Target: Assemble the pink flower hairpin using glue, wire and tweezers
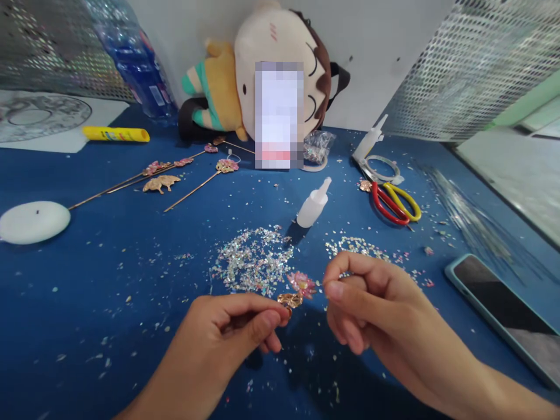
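Observation:
Between its thumb and forefinger, my left hand [238, 332] pinches a gold metal ornament with a pink lotus-like flower [301, 284]. The gold leaf-shaped part sits at the fingertips, with the flower above it and to the right. My right hand [371, 303] is just right of the flower and apart from it, thumb and forefinger pressed together. Anything in that pinch is too small to make out. Behind the hands lie a pile of shiny iridescent flakes [254, 259] and a smaller pale scatter of flakes [359, 248]. A white glue bottle [312, 207] stands beyond them.
Red-and-yellow-handled pliers [396, 204], a tape roll [382, 168] and another bottle [370, 140] are at back right. A phone [503, 315] and thin wires [472, 216] lie right. Gold hairpins [192, 191], a white oval object [35, 222] and a yellow tube [116, 135] lie left. A plush doll [219, 87] leans behind.

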`<move>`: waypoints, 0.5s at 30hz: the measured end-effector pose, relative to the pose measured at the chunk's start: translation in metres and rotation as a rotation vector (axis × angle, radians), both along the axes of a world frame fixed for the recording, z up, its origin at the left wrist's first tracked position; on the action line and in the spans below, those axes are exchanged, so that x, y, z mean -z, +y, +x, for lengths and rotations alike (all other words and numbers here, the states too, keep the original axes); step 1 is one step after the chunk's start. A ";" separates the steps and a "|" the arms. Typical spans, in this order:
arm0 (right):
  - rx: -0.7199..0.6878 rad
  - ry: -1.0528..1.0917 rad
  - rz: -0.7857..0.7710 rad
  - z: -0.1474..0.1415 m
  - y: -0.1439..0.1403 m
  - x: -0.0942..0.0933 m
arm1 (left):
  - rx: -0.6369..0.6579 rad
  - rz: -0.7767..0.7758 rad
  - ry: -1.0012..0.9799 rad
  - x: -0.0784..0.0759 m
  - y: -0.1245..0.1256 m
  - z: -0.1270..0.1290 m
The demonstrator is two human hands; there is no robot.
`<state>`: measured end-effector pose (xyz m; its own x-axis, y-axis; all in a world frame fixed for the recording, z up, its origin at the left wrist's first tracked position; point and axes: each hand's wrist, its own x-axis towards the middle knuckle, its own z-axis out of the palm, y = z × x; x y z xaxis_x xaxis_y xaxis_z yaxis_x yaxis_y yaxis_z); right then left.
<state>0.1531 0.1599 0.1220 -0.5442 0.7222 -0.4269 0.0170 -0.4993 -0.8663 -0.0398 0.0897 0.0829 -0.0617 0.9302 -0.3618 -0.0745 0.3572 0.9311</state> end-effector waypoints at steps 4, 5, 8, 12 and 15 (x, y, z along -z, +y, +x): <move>-0.002 0.067 -0.100 0.002 -0.002 0.005 | 0.020 -0.006 -0.026 0.007 -0.003 0.000; -0.001 0.076 -0.107 0.002 -0.002 0.006 | 0.018 -0.013 -0.026 0.007 -0.003 0.000; 0.006 0.092 -0.126 0.002 -0.001 0.008 | 0.022 -0.030 -0.045 0.007 -0.002 0.000; 0.025 0.057 -0.186 -0.001 -0.002 0.012 | 0.016 -0.057 -0.075 0.010 -0.003 0.001; 0.024 0.030 -0.188 -0.002 -0.002 0.014 | 0.007 -0.068 -0.098 0.010 -0.001 0.001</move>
<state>0.1510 0.1577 0.1076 -0.5422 0.6443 -0.5393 -0.0219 -0.6524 -0.7575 -0.0383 0.0887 0.0727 -0.0164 0.9034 -0.4285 -0.1615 0.4205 0.8928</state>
